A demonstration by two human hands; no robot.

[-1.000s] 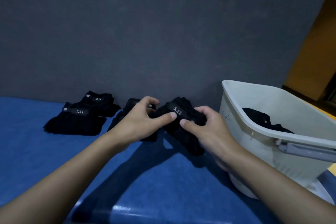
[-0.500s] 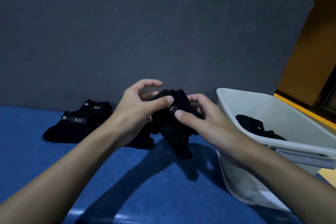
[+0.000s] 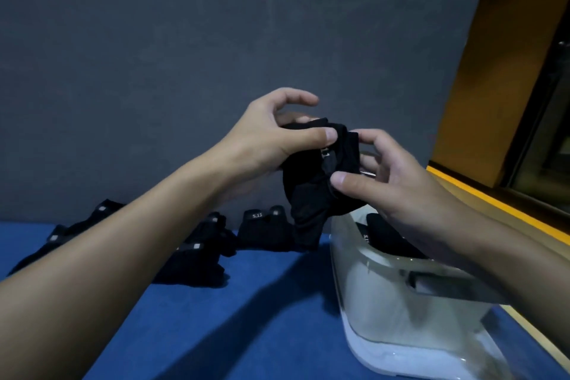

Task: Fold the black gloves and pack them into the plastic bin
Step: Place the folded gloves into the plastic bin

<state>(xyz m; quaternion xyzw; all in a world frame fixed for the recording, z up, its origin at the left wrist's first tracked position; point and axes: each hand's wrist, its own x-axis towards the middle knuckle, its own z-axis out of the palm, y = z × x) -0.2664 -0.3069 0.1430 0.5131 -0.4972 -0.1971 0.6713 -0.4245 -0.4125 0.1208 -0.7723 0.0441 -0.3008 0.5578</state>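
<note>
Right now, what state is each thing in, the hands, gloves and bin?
held glove, bunched, up in the air.
left hand, pinches the held glove's top.
right hand, pinches its right side.
loose gloves, lying on the blue table.
plastic bin, upright, open-topped.
packed glove, lying inside the bin.

Bin (image 3: 385, 318) rim behind right forearm (image 3: 509, 256), glove pile (image 3: 197, 265) behind left forearm (image 3: 108, 256)

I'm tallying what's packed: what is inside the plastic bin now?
Black fabric, at least one packed glove, lies inside the plastic bin. The right hand and forearm, busy with the held glove, cover the rest.
</note>
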